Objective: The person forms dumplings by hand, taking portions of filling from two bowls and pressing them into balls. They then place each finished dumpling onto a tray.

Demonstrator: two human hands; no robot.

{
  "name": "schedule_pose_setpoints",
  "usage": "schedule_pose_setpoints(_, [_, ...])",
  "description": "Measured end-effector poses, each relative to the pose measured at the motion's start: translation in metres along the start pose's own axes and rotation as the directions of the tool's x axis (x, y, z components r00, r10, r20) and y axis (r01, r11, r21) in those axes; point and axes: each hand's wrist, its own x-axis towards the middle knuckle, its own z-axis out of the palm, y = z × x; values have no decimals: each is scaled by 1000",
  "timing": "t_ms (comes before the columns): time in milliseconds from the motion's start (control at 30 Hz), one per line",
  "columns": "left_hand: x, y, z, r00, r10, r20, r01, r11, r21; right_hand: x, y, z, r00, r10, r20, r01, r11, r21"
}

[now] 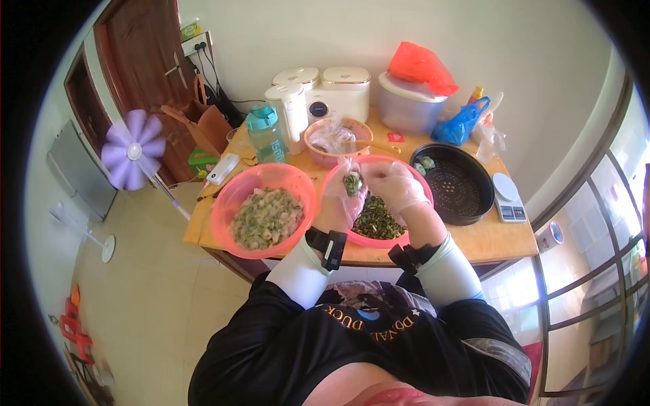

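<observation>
My left hand (343, 197), in a clear plastic glove, is closed around a small green-flecked lump (352, 183) above a pink bowl. Beside it, my gloved right hand (399, 189) has its fingers bent near the lump; whether they hold anything is hidden. Chopped dark green filling (379, 220) lies in the pink bowl (372, 241) under both hands. To the left, another pink bowl (223, 223) holds a pale mixture with green bits (268, 218). A round black pan (460, 186) at the right contains a few greenish lumps (424, 164) at its upper left edge.
Behind the bowls stand a teal bottle (266, 135), a white appliance (345, 95), a bowl with a plastic bag (332, 137) and a lidded tub (409, 105). A blue bag (460, 123) and a kitchen scale (509, 203) are at the right. A purple fan (134, 150) stands left.
</observation>
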Motion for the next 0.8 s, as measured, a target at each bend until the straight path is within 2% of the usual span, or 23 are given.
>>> schedule_pose_setpoints(67, [7,0,-10,1000,-17,17,17,999,41,-1,14,9,990,24,142,-42,992,121])
schedule_pose_setpoints(100, [8,-1,-9,993,-57,99,57,998,-5,-5,12,14,994,-42,101,46,998,-36])
schedule_pose_setpoints(133, [8,-2,-8,979,-92,184,103,994,-47,-8,11,21,995,-88,49,90,995,-50])
schedule_pose_setpoints(167, [4,-3,-2,978,-96,185,107,993,-46,-4,17,26,991,-129,28,131,990,-47])
schedule_pose_setpoints(233, [-5,-6,10,999,-18,45,22,996,-87,1,24,33,985,-174,10,174,984,-44])
schedule_pose_setpoints(300, [-10,-5,12,998,-7,57,10,997,-70,-2,13,34,987,-102,-124,114,989,91])
schedule_pose_setpoints(433, [-11,-4,7,998,-32,54,35,998,-48,6,19,39,990,-122,-66,129,985,114])
schedule_pose_setpoints(467, [-9,-6,5,998,-33,55,36,998,-47,4,10,32,995,-71,-67,76,994,83])
schedule_pose_setpoints(533, [-2,-13,-2,994,105,1,-105,994,14,6,5,26,997,-19,-71,23,998,52])
schedule_pose_setpoints(567, [6,-15,-10,995,104,0,-104,994,14,8,8,27,977,-67,-201,72,997,14])
schedule_pose_setpoints(600, [14,-15,-16,994,83,71,-74,990,-121,9,11,27,938,-119,-324,115,993,-30])
schedule_pose_setpoints(633, [20,-17,-23,987,72,143,-34,967,-252,7,19,27,927,-259,-273,254,966,-52])
schedule_pose_setpoints(667, [8,-12,-10,987,71,145,-33,967,-253,11,25,33,926,-259,-274,254,966,-54])
schedule_pose_setpoints(700, [-16,-2,16,994,1,112,15,989,-144,16,31,41,845,-468,-257,418,880,-227])
schedule_pose_setpoints(733, [-29,3,30,995,-65,71,67,997,-36,19,32,45,730,-653,-201,553,738,-388])
schedule_pose_setpoints(767, [-29,2,30,995,-66,74,68,997,-35,10,19,42,767,-635,-92,530,707,-468])
schedule_pose_setpoints(800, [-28,1,29,992,-87,93,90,995,-31,10,19,41,766,-636,-93,529,707,-470])
